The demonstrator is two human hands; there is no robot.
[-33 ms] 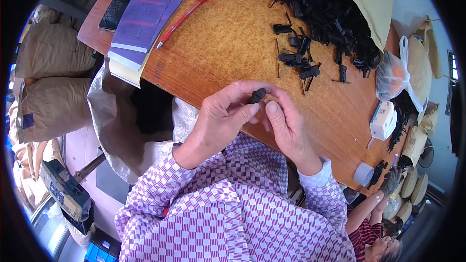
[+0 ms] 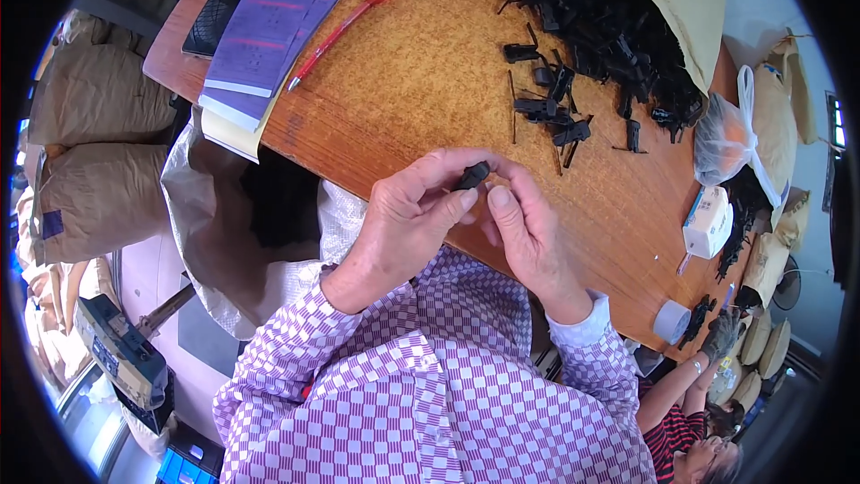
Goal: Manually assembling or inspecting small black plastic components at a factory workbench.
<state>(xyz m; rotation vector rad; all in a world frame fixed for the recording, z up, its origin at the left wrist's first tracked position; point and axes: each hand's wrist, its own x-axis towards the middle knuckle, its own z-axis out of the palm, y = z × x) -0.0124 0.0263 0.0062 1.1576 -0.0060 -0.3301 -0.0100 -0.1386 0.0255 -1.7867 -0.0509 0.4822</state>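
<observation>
Over the table's near edge, my left hand (image 2: 394, 229) pinches a small black plastic part (image 2: 472, 177) between thumb and index finger. My right hand (image 2: 530, 237) meets it from the other side, its fingers curled in around the part and its thumb just beside it. Some of the fingertips hide behind the thumbs. Beyond my hands, several similar black plastic parts (image 2: 548, 108) with thin stems lie loose on the table (image 2: 403, 81). They trail off from a large black heap (image 2: 618, 45) at the far right.
Purple printed sheets (image 2: 269, 27), a red pen (image 2: 345, 33) and a dark phone (image 2: 224, 0) lie at the left. An open sack (image 2: 202, 224) with black contents stands below that edge. At right are a tied plastic bag (image 2: 721, 139), a small box (image 2: 708, 222) and a co-worker's gloved hand (image 2: 719, 336).
The small black part has turned slightly between my fingers. My hands stay in almost the same place.
</observation>
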